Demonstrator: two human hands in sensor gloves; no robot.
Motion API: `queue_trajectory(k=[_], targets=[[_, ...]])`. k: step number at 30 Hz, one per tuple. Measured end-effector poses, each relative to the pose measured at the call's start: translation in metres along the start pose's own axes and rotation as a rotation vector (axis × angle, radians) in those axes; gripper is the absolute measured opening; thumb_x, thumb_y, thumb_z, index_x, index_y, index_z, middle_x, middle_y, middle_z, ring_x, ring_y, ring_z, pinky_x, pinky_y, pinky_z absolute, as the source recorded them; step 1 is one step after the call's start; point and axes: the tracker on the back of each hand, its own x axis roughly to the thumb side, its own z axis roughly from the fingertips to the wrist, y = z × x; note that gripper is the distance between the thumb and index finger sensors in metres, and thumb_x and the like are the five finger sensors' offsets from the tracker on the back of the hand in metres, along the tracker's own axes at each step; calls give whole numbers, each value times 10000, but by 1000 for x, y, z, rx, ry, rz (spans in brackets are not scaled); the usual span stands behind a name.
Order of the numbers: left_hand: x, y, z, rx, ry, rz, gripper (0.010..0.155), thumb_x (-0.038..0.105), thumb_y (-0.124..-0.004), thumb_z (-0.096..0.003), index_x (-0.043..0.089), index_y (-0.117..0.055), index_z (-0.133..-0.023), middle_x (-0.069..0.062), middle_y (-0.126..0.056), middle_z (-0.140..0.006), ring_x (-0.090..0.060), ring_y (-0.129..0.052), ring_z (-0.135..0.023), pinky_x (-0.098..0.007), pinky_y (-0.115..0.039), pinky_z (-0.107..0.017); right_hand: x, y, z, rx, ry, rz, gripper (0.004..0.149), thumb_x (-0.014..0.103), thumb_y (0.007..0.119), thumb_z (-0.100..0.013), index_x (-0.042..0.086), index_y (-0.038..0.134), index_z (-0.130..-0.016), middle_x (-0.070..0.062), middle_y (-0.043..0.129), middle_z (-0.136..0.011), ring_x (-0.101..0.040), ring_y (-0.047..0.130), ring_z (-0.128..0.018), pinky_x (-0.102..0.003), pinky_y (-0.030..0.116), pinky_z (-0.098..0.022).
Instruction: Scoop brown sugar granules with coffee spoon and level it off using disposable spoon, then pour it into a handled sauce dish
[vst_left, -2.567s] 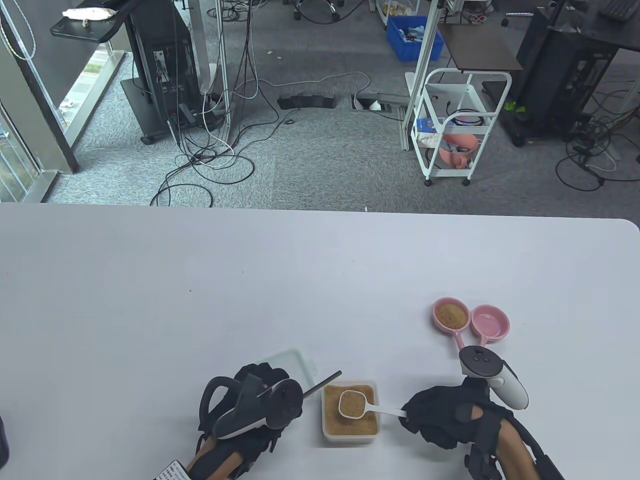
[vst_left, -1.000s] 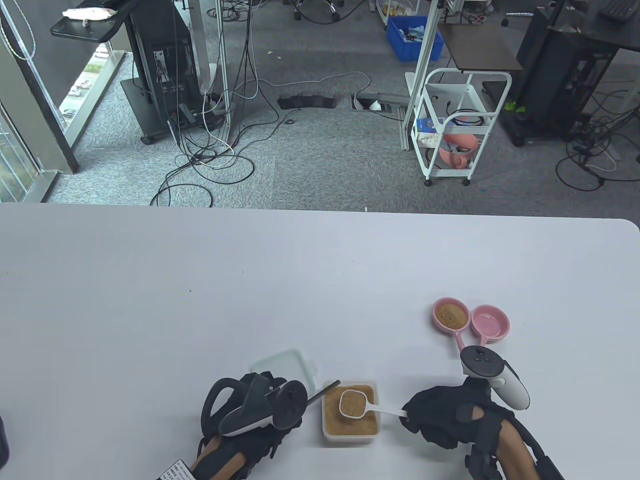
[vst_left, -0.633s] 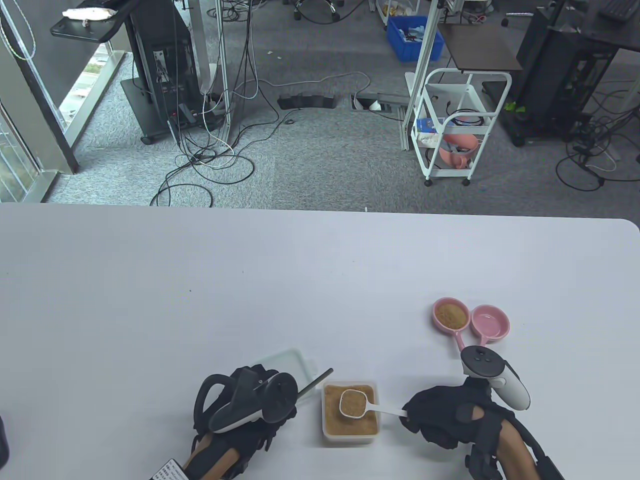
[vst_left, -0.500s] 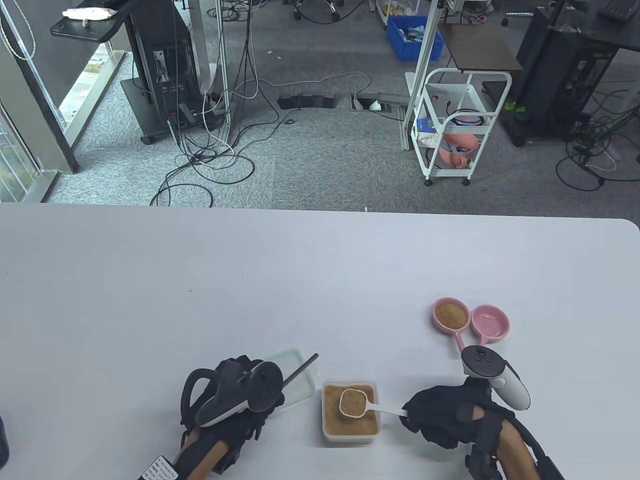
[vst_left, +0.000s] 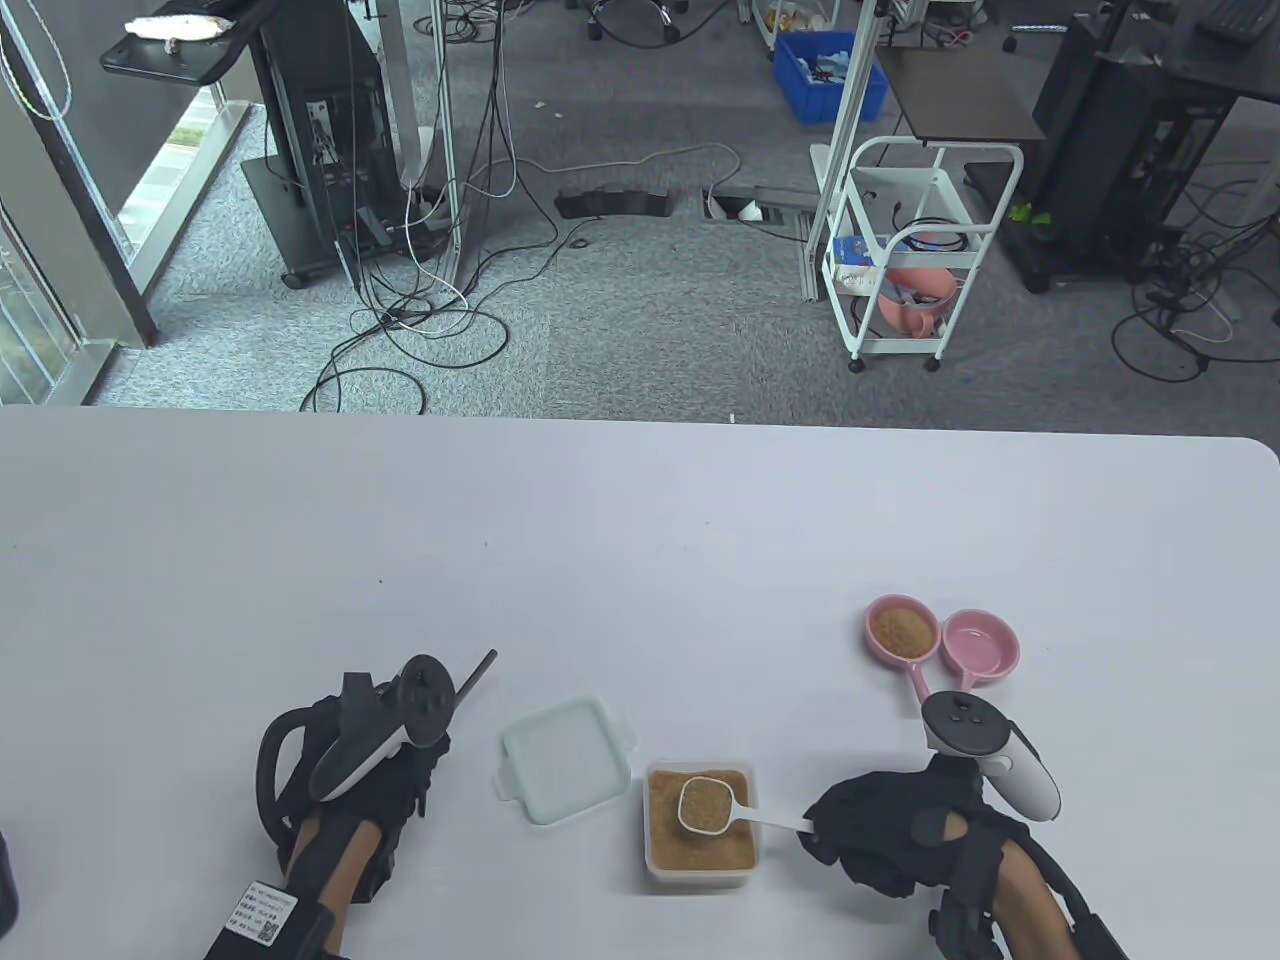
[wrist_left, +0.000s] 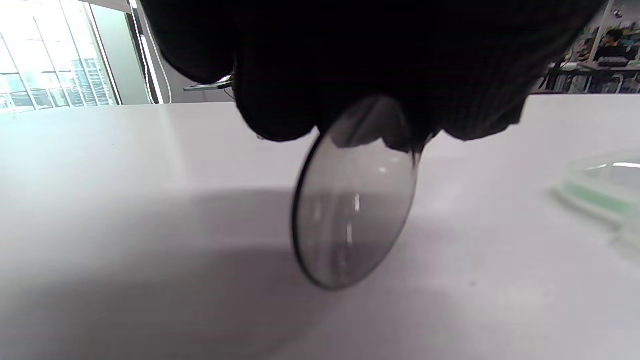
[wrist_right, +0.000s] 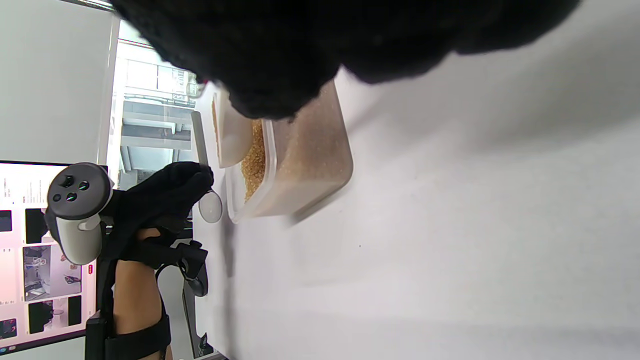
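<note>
The left hand (vst_left: 385, 765), in a black sensor glove, sits at the left of the white table (vst_left: 640, 540), fingers curled round the disposable spoon (wrist_left: 355, 192), a clear smoke-tinted plastic item whose bowl hangs just above the surface in the left wrist view and whose dark handle (vst_left: 476, 675) points up and away. To its right lies a translucent square lid (vst_left: 565, 758), then the clear rectangular tub of brown sugar granules (vst_left: 698, 860). Over the tub, the white plastic coffee spoon (vst_left: 706, 805) rides filled, apparently levelled, its long axis running rightward to the right hand (vst_left: 885, 830), which pinches the handle end. The two pink handled sauce dishes (vst_left: 940, 640) lie up and right of this hand, well apart from the left; one holds sugar, the other appears empty. The right hand is nearer, so the pour falls to it.
</note>
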Motion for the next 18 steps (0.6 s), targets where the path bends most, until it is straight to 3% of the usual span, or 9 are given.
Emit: queue_trajectory(k=[18], targets=[[2,-17,-11,-77,36,-47,408,574,-820,-430,446,-898,-809,171,-919,-832,-171,-940,-849,-482,-674,-773,-1,1,-1,-2,10,6,434,385,785,-496,100,913,-797,14,990,-375,-203,939,-121,-476,806,-318]])
